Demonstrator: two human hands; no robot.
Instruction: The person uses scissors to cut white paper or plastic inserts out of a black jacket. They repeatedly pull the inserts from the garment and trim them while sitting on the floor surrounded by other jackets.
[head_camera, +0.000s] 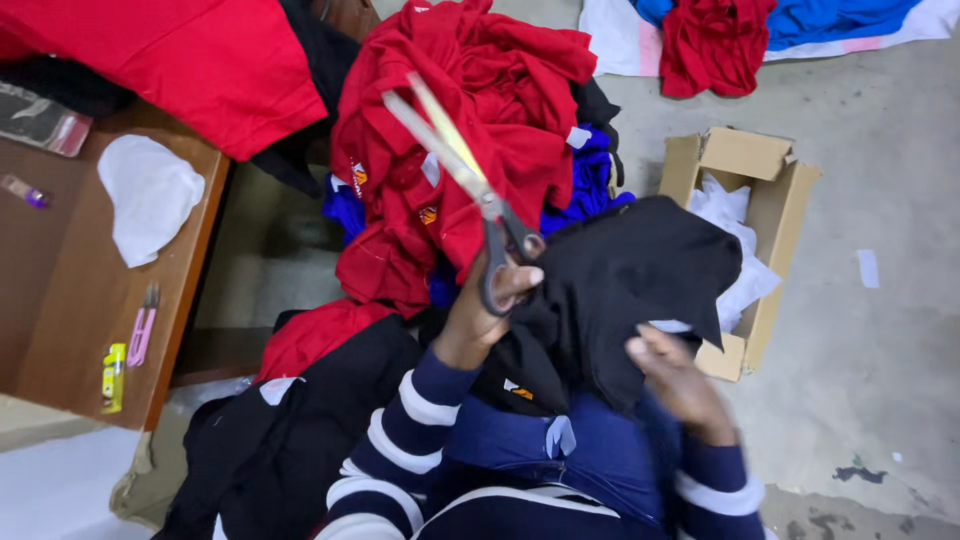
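Note:
My left hand (492, 298) is shut on the dark handles of a pair of long metal scissors (455, 160), whose blades are parted and point up and to the left over a pile of red shirts (470, 90). My right hand (680, 380) grips the lower edge of a black garment (625, 275) held up in front of me, just right of the scissors. A blue garment (580, 455) lies across my lap beneath both hands. Both my sleeves are navy with white stripes.
A cardboard box (785, 205) with white scraps stands on the concrete floor to the right. A wooden table (60, 300) on the left bears a white cloth (150, 195), a pink tool (143, 328) and a yellow item (113, 375). Black clothes (280, 440) lie lower left.

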